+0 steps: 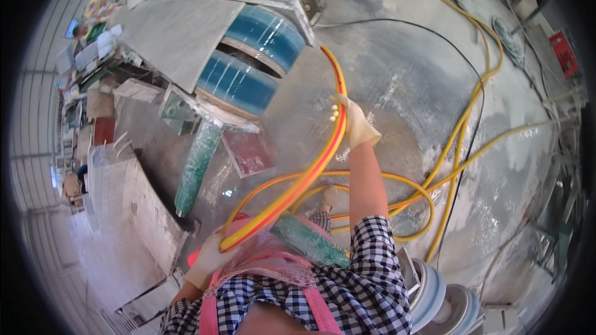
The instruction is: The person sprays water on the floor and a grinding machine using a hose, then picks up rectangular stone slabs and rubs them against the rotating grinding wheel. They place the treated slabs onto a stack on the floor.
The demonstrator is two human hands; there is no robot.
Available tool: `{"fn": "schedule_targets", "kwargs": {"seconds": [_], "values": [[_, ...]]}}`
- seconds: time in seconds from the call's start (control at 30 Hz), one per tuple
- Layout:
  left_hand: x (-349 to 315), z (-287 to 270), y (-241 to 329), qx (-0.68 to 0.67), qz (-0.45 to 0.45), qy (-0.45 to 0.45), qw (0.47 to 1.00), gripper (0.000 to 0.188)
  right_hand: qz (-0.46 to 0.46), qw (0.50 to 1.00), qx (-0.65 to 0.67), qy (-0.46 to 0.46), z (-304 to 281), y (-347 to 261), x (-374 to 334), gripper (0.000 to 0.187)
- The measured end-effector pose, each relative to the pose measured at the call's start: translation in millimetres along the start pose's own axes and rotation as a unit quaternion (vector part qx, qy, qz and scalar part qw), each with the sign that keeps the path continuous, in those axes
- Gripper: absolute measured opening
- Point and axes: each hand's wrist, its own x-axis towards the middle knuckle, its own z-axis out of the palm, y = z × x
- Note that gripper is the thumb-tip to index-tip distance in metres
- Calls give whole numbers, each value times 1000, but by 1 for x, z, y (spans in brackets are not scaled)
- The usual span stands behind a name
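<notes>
Closest in, the left hand (pixel 208 260), in a pale glove, sits low against the pink apron (pixel 273 260), its fingers clamped round the near end of a yellow hose with a red stripe (pixel 310 170). From that grip the hose rises in a stiff diagonal away from the body, passing above a green stone bar (pixel 308 240) that lies just beside the apron. Farther along the hose, the right hand (pixel 352 123), also gloved, reaches out at arm's length with its fingers closed around the hose, and beyond this hand the hose curves up and over to a free tip. Below the held stretch, more yellow hose (pixel 397 201) lies in loose loops on the wet concrete floor (pixel 403 87), and long yellow runs trail off from the loops toward the far right side of the floor, with a thin black cable (pixel 481 118) running beside them. To the left of the held hose stands a long green stone column (pixel 197 164) and a reddish slab (pixel 248 152). Farther out beyond the hose's tip sit two blue drum-like rolls (pixel 254 56) under a grey stone slab (pixel 177 34).
</notes>
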Motion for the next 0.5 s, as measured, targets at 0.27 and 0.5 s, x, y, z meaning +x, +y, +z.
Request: {"fn": "schedule_targets", "kwargs": {"seconds": [0.27, 0.5], "values": [[28, -15, 52, -90, 57, -116, 988, 51, -88, 992, 76, 51, -41, -29, 6, 33], [77, 11, 119, 39, 162, -73, 983, 38, -225, 968, 41, 101, -74, -129, -25, 48]]}}
